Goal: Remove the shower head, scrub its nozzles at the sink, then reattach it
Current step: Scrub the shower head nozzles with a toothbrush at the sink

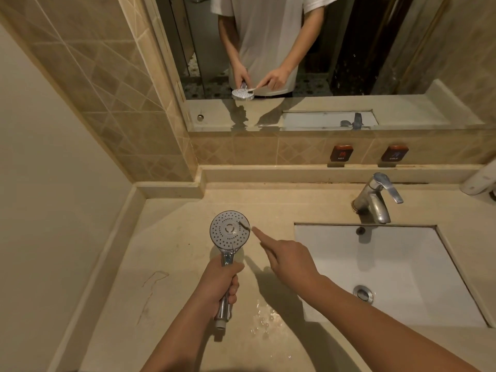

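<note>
The chrome shower head point(230, 230) is held above the beige counter, its round nozzle face turned up toward me. My left hand point(224, 284) grips its handle, whose open end pokes out below my fist. My right hand point(288, 260) holds a small toothbrush point(245, 226), index finger stretched along its handle. The dark bristles rest on the right side of the nozzle face. Most of the brush handle is hidden under my finger; the mirror shows it as white.
A white rectangular sink point(386, 267) lies at the right, with a chrome faucet point(375, 198) behind it. Water drops point(264, 318) wet the counter point(171, 264) near the sink's left edge. A mirror point(308, 57) hangs above, and a tiled wall closes in the left side.
</note>
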The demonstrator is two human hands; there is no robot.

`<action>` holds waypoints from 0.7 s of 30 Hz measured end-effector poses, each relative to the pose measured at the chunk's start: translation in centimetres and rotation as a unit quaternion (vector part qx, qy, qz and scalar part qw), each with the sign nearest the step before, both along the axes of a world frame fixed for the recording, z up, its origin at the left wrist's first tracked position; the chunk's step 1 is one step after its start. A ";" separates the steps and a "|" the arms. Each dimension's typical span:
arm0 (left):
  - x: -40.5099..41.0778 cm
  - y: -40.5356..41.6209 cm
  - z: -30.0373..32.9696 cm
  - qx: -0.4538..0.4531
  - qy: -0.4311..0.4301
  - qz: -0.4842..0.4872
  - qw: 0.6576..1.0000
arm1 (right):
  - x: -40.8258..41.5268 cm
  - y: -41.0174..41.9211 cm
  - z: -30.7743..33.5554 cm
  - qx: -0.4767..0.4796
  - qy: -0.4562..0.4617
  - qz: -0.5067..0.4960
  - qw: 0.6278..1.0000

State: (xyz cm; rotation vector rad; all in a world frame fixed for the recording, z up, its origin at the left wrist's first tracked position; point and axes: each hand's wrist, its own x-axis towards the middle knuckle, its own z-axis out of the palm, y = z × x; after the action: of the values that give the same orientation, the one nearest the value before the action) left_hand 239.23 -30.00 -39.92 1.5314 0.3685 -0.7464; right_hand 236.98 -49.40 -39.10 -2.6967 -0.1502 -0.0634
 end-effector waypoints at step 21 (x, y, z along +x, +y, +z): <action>1.3 -0.6 1.1 -0.064 0.028 0.054 0.996 | -0.1 1.2 0.1 -0.023 -0.008 0.049 0.999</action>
State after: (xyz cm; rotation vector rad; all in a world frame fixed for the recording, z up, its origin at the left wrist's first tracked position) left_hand 240.52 -30.61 -38.80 1.3620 0.4334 -0.7160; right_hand 236.92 -48.24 -38.98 -2.7301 -0.2921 -0.0524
